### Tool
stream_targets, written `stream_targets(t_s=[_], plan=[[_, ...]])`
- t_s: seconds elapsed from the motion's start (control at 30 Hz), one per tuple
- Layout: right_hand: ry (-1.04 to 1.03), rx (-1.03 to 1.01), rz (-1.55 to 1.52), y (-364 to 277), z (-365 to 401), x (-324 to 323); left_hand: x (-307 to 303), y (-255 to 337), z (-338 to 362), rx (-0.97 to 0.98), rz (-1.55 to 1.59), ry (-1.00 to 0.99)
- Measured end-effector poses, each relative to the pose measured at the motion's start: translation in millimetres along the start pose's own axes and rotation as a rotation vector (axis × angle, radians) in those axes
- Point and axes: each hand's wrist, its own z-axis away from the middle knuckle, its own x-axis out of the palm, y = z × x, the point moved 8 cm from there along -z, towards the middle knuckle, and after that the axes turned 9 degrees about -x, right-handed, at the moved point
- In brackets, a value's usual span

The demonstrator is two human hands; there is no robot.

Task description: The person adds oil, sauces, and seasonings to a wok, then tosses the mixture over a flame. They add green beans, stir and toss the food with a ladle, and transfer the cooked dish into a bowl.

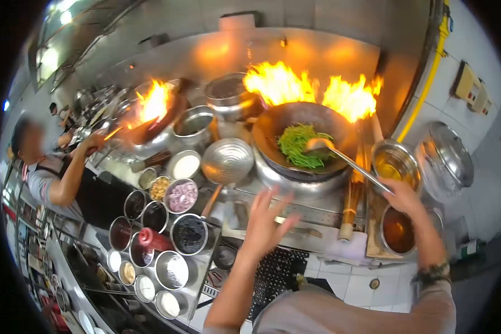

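- Evidently, the greens (pixel 303 146) lie inside the wok (pixel 267 134), beside flames (pixel 278 83) at its far rim.
- Right hand (pixel 402 196) closed around the upper handle of the ladle (pixel 353 163), whose bowl touches the greens.
- Left hand (pixel 264 220) blurred, fingers spread, nothing visible in it, near the wok's front.
- Judged handling: greens light, limp, slippery, easily bruised; ladle stiff, best gripped at the handle's far end; wok heavy and hot, unsafe for bare skin.
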Motion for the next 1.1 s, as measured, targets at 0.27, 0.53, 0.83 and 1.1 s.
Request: stream_targets(t_s=[0.27, 0.53, 0.83, 1.1], plan=[[-0.121, -0.005, -0.2, 35, -13, -57, 85, 10, -89, 0.096, -0.108, -0.038], [0.043, -0.149, 0.067, 36, -63, -25, 120, -32, -42, 0.093, -0.185, -0.074], [-0.275, 0.03, -0.311, 21, -27, -59, 42, 4, -87, 0.094, -0.044, -0.086], [-0.011, -0.002, 0.15, -8, -55, -17, 94, -49, -54, 0.103, -0.074, -0.122]])
